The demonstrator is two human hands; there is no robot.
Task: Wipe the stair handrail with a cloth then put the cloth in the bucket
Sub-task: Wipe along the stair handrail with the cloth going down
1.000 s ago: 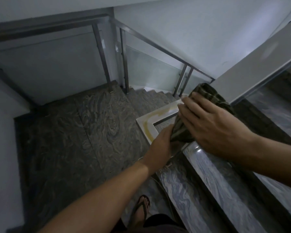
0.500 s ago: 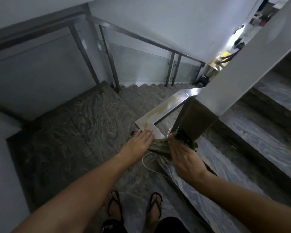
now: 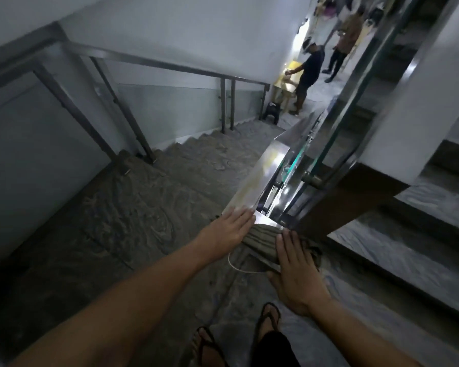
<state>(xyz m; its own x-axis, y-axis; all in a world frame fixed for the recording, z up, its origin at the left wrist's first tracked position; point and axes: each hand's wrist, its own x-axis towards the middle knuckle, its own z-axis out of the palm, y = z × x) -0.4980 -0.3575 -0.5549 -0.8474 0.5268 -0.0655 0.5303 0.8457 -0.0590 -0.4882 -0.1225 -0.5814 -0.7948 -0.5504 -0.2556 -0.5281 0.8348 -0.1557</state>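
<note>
Since half a second ago both hands have barely shifted: the right hand (image 3: 297,271) lies flat, fingers extended, pressing the cloth (image 3: 263,242), and the left hand (image 3: 228,229) rests open-palmed beside it on the handrail (image 3: 260,181) corner. The bunched, olive-striped cloth stretches left-right across the near rail end. The polished steel handrail runs away to the far right.

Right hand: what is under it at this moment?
Under the right hand lies the folded olive cloth, pressed near the handrail corner. The left hand rests flat beside it. The surface beneath the cloth is covered, so it cannot be seen.
</note>
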